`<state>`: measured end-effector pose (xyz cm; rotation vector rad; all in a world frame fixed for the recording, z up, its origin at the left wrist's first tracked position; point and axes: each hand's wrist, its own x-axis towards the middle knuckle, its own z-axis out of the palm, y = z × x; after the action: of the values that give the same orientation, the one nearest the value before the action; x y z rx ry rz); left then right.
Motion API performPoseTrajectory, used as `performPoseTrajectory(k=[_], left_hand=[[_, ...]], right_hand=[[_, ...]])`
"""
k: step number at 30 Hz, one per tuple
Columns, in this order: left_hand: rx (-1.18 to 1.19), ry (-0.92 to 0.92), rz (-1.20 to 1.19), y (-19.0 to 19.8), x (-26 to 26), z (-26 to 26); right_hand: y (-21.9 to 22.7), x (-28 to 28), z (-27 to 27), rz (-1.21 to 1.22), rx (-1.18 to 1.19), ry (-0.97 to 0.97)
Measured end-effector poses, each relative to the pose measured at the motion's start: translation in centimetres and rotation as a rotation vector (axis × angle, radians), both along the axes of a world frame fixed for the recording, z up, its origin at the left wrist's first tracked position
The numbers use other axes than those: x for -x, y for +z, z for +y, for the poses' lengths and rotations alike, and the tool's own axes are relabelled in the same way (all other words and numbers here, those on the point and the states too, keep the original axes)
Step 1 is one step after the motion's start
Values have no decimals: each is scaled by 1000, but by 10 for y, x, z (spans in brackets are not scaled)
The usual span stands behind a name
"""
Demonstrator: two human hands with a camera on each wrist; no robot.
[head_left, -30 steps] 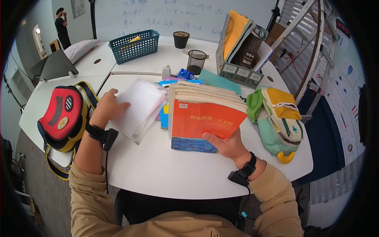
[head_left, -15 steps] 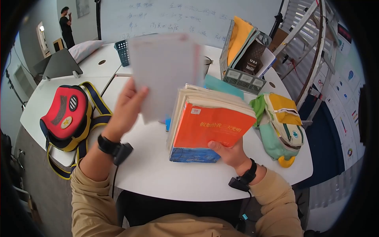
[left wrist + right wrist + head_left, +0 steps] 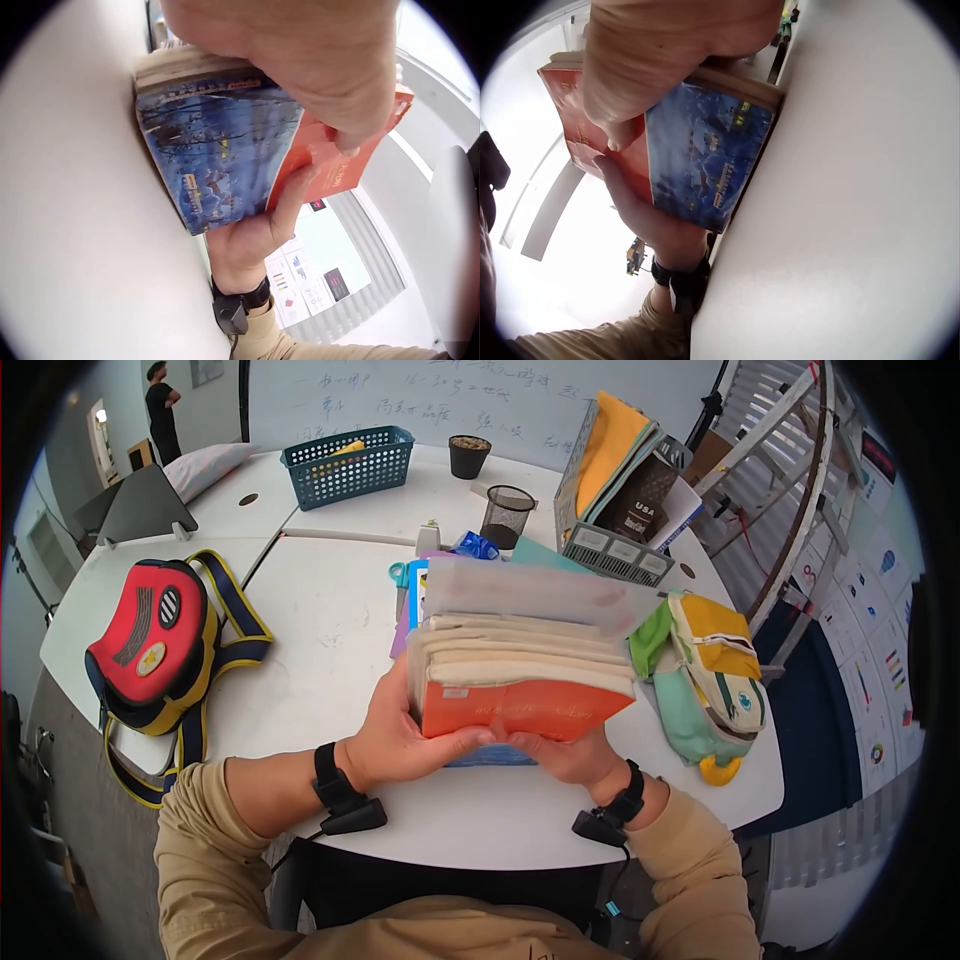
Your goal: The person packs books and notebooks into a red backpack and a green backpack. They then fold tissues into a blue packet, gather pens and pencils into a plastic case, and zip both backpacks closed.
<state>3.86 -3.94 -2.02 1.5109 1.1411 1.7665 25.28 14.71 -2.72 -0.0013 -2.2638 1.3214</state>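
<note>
A thick stack of books with an orange and blue cover (image 3: 520, 705) is held upright by both hands at the front middle of the table. The left hand (image 3: 405, 725) grips its left side and the right hand (image 3: 575, 755) its right side, thumbs across the front cover and nearly meeting. Behind the books stand the papers in a translucent sleeve (image 3: 540, 592), reaching above them. The lower edge of the blue cover (image 3: 214, 157) is at the white tabletop in the left wrist view. Most fingers are hidden behind the stack.
A red backpack (image 3: 155, 645) lies at the left, a green and yellow bag (image 3: 705, 680) at the right. Farther back are a teal basket (image 3: 350, 470), a potted plant (image 3: 468, 458), a mesh pen holder (image 3: 508, 515) and a grey file holder (image 3: 615, 555). Blue scissors (image 3: 399, 585) lie behind the books.
The left hand has carried the papers from the left of the table over to behind the books and now grips the stack's left side. The right hand keeps its hold.
</note>
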Motion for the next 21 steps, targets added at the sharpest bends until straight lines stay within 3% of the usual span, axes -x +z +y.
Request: performPoseTrajectory(k=[6,9,11,12,14,21], left_hand=[[4,41,157,-3,5,-4],[-70,69,163,-8,5,-3],[-93,84,155,-11,5,-2],[-80,83,154,-10,6,-1],[-66,75,132,-10,6,-1],[-22,74,154,-6,4,-5]], right_hand=[[-2,-3,4,-78,-127,48],[7,-4,2,18,-363,-196],[8,1,4,130,-234,-282],[1,7,6,194,-7,-247],[-7,7,10,195,203,-203],[4,0,3,-16,185,-135]])
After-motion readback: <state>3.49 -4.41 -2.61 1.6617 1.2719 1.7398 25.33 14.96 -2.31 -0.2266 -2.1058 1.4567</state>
